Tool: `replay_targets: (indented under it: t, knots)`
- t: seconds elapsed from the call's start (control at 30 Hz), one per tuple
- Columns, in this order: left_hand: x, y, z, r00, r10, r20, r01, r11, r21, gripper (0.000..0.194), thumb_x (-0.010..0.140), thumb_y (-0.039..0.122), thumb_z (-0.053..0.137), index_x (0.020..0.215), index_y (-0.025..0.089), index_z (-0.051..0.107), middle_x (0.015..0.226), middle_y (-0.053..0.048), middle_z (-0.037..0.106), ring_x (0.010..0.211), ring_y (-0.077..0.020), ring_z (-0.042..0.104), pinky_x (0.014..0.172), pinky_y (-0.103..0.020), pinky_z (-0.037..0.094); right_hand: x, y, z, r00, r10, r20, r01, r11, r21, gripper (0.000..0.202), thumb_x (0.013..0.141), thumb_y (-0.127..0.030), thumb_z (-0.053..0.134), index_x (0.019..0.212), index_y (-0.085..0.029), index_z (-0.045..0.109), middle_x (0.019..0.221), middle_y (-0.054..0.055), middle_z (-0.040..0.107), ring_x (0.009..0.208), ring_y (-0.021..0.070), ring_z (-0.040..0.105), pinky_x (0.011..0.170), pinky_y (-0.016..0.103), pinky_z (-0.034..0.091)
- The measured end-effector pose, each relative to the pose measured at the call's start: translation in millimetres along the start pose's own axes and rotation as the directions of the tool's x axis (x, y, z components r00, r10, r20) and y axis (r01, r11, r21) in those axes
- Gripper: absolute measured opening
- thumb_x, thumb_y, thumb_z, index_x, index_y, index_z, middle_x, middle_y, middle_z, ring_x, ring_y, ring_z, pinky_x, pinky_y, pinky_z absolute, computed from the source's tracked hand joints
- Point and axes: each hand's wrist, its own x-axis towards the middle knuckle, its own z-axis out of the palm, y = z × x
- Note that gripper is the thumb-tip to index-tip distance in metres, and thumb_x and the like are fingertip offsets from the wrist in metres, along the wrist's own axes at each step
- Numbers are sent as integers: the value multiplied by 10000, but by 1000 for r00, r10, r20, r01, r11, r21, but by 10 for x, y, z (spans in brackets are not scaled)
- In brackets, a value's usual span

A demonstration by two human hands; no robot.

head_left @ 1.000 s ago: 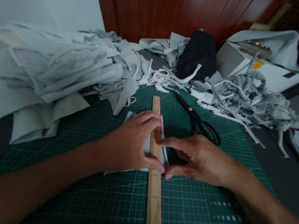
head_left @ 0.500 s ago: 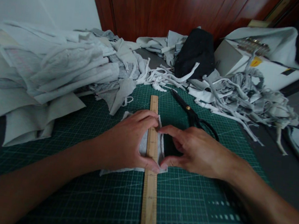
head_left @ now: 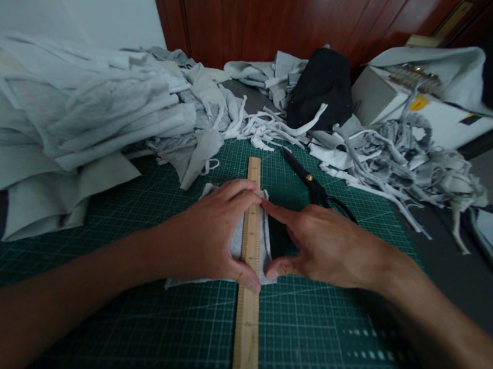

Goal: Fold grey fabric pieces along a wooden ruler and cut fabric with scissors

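A wooden ruler (head_left: 252, 235) lies lengthwise over a small piece of grey fabric (head_left: 265, 239) on the green cutting mat (head_left: 195, 337). My left hand (head_left: 214, 237) holds the ruler down, its thumb on the near part and its fingers farther up; it covers much of the fabric. To the right of the ruler, my right hand (head_left: 332, 246) has its index finger and thumb spread apart. That index fingertip is at the fabric's far right edge, close to my left fingers, and the thumb touches the near right corner. Black scissors (head_left: 314, 186) lie just beyond my right hand.
Stacked grey fabric pieces (head_left: 118, 106) stand at the left. White fabric strips (head_left: 265, 129) lie at the mat's far edge, before a black cloth bundle (head_left: 322, 87). At the right are a heap of grey scraps (head_left: 416, 161) and a white box (head_left: 439, 111).
My right index finger has moved slightly away from me along the fabric's right edge. The right thumb has shifted a little too. The ruler and left hand stay nearly in place.
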Motion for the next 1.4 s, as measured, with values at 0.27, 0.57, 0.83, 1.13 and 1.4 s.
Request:
replay_targets:
  t: [0.27,0.57,0.83,1.13,1.4]
  knots:
    - [3,45,-1,1000,-31,0,31,999,-28,997,578,618,922,1398,208,531,1549,-166,481,1479,-396,451,1243,-566,398,6,20,19,1000,20,9,-20,996,90,1007,763,-572,911,1576,-134,509,586,-73,592,514,172,584,517,272,286]
    - [-9,-67,-59,997,38,68,-37,999,-14,1153,557,666,931,1497,183,472,1612,-196,416,1534,-410,388,1275,-556,356,-2,-10,40,998,57,-17,-55,994,93,1045,712,-604,937,1557,-142,531,615,-55,617,537,184,598,520,277,290]
    - [16,-59,-84,996,47,81,-46,999,-12,1184,534,673,951,1498,168,487,1601,-217,429,1523,-420,401,1258,-567,377,-6,-26,70,997,74,-37,-70,993,96,1080,689,-619,946,1557,-133,528,634,-37,645,559,205,633,527,279,299]
    - [5,39,-58,994,15,104,-15,1000,-4,1147,604,667,919,1527,175,446,1656,-232,376,1564,-419,360,1265,-583,352,-4,-21,81,997,58,-57,-53,994,96,957,671,-608,961,1438,-146,623,633,-42,645,523,176,599,504,272,266]
    - [15,80,-27,998,-20,53,23,998,-61,1093,587,656,937,1473,212,475,1572,-174,474,1498,-393,448,1257,-564,378,-8,-24,79,997,68,-47,-64,995,79,1012,687,-628,945,1500,-143,589,621,-44,642,532,190,615,513,279,273]
